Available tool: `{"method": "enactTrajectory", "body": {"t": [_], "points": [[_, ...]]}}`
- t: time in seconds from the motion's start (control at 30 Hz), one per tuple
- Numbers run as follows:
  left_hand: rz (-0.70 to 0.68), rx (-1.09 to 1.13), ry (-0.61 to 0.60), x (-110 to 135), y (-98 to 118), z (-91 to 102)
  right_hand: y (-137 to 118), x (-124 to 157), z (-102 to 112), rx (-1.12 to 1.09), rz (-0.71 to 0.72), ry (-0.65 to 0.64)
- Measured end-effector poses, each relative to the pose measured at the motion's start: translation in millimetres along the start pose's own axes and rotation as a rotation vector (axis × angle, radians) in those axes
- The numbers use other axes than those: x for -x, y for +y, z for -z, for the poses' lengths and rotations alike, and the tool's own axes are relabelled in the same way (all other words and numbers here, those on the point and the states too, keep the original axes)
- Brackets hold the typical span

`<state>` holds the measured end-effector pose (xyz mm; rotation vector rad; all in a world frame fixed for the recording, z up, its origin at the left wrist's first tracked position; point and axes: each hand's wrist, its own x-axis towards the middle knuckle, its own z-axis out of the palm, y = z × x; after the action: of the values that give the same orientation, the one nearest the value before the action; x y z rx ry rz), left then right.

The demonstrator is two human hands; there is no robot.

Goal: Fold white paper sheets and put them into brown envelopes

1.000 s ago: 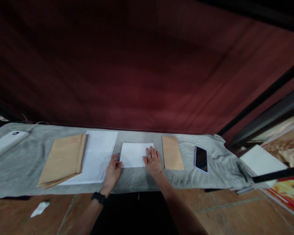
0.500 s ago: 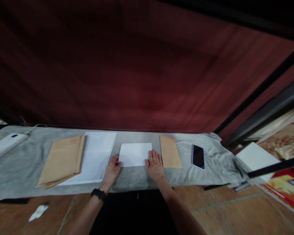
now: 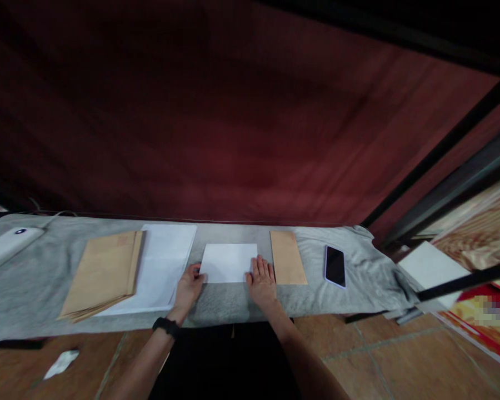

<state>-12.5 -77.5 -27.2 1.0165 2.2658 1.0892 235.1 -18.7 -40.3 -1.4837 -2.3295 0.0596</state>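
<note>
A white sheet of paper (image 3: 229,263), possibly folded, lies flat in front of me on the grey cloth. Its lower left corner is pinched by my left hand (image 3: 189,284), thumb on top and fingers curled at the edge. My right hand (image 3: 263,281) rests flat over the paper's lower right corner, fingers stretched out. Just right of that hand is a brown envelope (image 3: 288,258). To the left of my left hand, larger white sheets (image 3: 166,266) lie partly under a stack of brown envelopes (image 3: 102,272).
The grey cloth (image 3: 229,305) covers a narrow bench against a dark red curtain (image 3: 233,139). A phone (image 3: 335,266) lies to the right, a white device with a cable (image 3: 10,248) at far left. Crumpled tissue (image 3: 61,364) is on the tiled floor. Black bars (image 3: 437,150) stand at right.
Both hands keep their places on the white paper. The whole view has shifted very slightly; nothing else visibly moves.
</note>
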Motion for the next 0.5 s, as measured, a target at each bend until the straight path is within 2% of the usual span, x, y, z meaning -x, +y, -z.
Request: {"method": "enactTrajectory", "body": {"t": [0.17, 0.4, 0.5], "points": [[-0.026, -0.037, -0.005, 1.3, 1.7, 1.8, -12.9, -10.4, 2.1, -0.027, -0.004, -0.002], [0.003, -0.046, -0.014, 3.8, 4.9, 3.4, -27.7, -13.2, -0.2, -0.063, 0.041, -0.174], [0.014, 0.000, -0.046, 3.9, 6.5, 4.4, -27.6, -10.9, -0.5, -0.062, 0.041, -0.185]]}}
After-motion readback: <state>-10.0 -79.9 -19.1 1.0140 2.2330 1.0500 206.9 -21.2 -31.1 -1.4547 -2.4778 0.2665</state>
